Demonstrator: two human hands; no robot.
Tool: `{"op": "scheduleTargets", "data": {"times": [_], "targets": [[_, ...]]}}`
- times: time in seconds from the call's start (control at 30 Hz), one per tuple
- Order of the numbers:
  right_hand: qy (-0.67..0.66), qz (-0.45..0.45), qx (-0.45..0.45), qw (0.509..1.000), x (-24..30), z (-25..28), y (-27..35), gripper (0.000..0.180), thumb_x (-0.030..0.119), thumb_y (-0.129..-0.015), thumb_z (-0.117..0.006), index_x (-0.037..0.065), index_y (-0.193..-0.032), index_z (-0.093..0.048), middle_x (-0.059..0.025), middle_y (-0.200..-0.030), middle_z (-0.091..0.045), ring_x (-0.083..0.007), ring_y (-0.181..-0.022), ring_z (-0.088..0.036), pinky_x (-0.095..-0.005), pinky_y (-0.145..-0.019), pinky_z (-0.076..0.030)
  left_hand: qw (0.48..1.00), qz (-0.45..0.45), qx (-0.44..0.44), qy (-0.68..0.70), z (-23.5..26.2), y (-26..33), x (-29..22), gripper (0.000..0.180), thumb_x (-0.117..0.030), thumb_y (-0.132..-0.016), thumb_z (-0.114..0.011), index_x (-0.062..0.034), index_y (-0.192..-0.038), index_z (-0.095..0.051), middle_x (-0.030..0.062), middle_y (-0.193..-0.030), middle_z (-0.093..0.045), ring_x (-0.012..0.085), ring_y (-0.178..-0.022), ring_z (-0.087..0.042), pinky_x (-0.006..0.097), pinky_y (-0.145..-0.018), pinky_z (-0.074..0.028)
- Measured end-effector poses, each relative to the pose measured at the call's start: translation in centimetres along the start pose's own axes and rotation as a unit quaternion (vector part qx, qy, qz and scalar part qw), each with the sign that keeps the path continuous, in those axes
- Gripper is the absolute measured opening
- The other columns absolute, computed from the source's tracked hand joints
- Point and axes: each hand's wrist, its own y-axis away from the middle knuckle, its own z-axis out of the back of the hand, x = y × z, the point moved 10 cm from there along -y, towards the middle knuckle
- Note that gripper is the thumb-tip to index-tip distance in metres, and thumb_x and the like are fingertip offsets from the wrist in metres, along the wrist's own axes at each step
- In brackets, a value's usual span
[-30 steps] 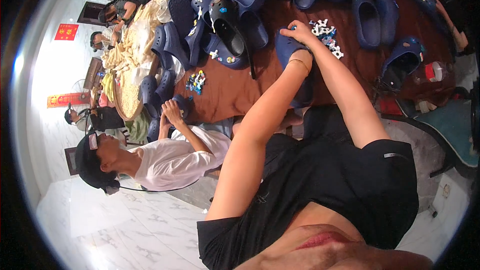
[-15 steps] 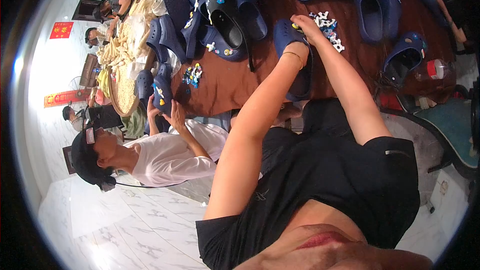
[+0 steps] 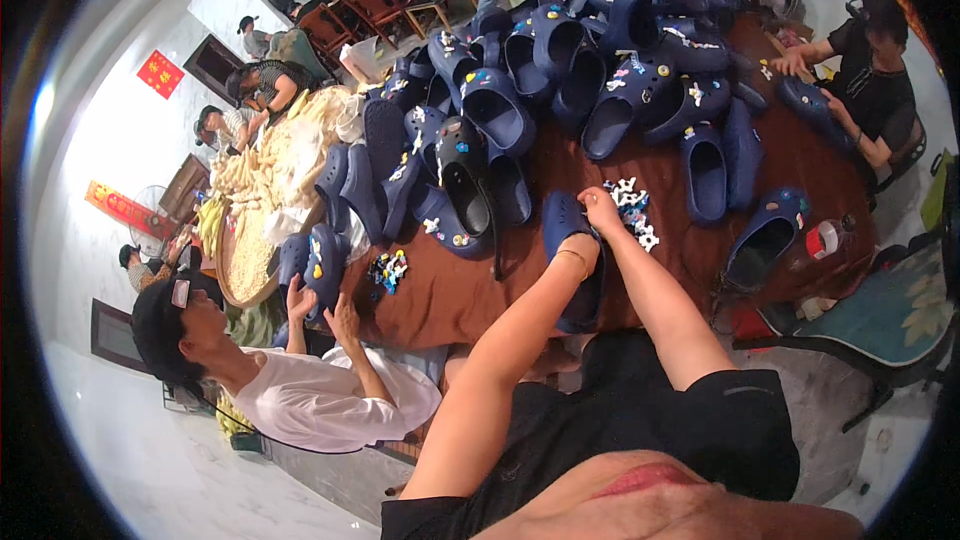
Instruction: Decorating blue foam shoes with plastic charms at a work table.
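Workshop: table [image 3: 470, 290] heaped with blue clogs [image 3: 560, 70], seated workers.

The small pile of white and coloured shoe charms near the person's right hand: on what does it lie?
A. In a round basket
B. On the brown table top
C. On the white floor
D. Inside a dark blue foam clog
B: the small pile of white and coloured shoe charms lies directly on the brown table top, just beyond the right hand.

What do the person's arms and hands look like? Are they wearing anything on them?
Both forearms are bare, no gloves. The left hand has a thin bangle at the wrist. The right hand wears nothing. Short black sleeves cover the upper arms.
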Motion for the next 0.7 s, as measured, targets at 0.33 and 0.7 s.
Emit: {"op": "scheduleTargets", "data": {"times": [0.33, 0.7], "targets": [[-0.077, -0.033, 0.123, 0.989, 0.5, -1.6, 1.6, 0.025, 0.019, -0.075, -0.06, 0.001, -0.091, -0.057, -0.0077, -0.094, -0.055, -0.0158, -0.089, -0.05, -0.0272, -0.081, -0.038, 0.992, 0.023, 0.073, 0.097, -3.5, 0.3, 1.5, 0.023, -0.018, -0.071, -0.053, -0.0083, -0.087, -0.066, 0.0117, -0.095, -0.062, 0.0255, -0.091, -0.059, 0.036, -0.086, -0.039], [-0.06, -0.009, 0.058, 0.996, -0.9, -0.7, 0.8, 0.023, 0.021, -0.083, -0.049, 0.001, -0.087, -0.059, -0.0113, -0.082, -0.061, -0.0192, -0.078, -0.057, -0.0297, -0.071, -0.043, 0.983, 0.034, 0.103, 0.147, -4.5, -0.4, 1.5, 0.031, -0.025, -0.068, -0.058, -0.0097, -0.094, -0.065, 0.0103, -0.105, -0.059, 0.0281, -0.108, -0.049, 0.044, -0.099, -0.023]]}}
